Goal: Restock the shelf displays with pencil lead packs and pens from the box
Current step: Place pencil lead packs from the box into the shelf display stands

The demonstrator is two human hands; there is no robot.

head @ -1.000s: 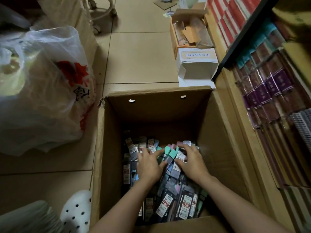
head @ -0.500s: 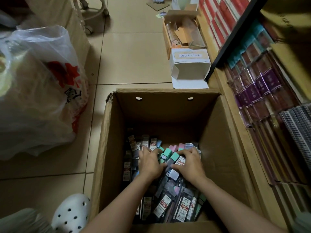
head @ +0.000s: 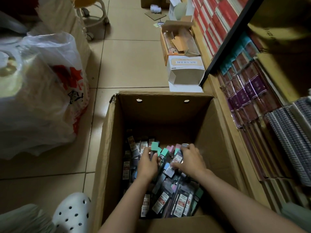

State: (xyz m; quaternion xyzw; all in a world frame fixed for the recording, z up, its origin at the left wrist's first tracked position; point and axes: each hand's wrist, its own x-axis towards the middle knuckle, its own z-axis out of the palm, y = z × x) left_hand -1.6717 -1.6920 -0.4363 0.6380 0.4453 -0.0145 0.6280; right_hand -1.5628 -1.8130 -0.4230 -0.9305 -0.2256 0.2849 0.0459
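A large open cardboard box (head: 109,148) stands on the tiled floor (head: 131,64), and both hands reach down into it from the near edge. The bottom of the box is covered with a loose heap of pencil lead packs (head: 170,195), most of them dark with white and red labels, some with green or pink ends. The left hand (head: 148,163) is closed around a pack with a green end (head: 155,147), which stands up between thumb and fingers above the heap. The right hand (head: 189,161) lies just beside it, fingers curled over a labelled pack (head: 176,163) near the top of the pile; whether it grips that pack or only presses on it cannot be told. The two hands are close together but not touching. To the right of the box runs a wooden shelf (head: 235,148) holding rows of wrapped purple-banded items (head: 244,96) and, nearer, spiral notebooks (head: 289,138). Beyond the box, a small white carton (head: 185,71) lies on its side on the floor, with an open brown box of scraps (head: 178,42) behind it. A bulging plastic bag with red print (head: 42,91) fills the left side, and a white perforated clog (head: 72,214) shows at the lower left, touching the box's corner.
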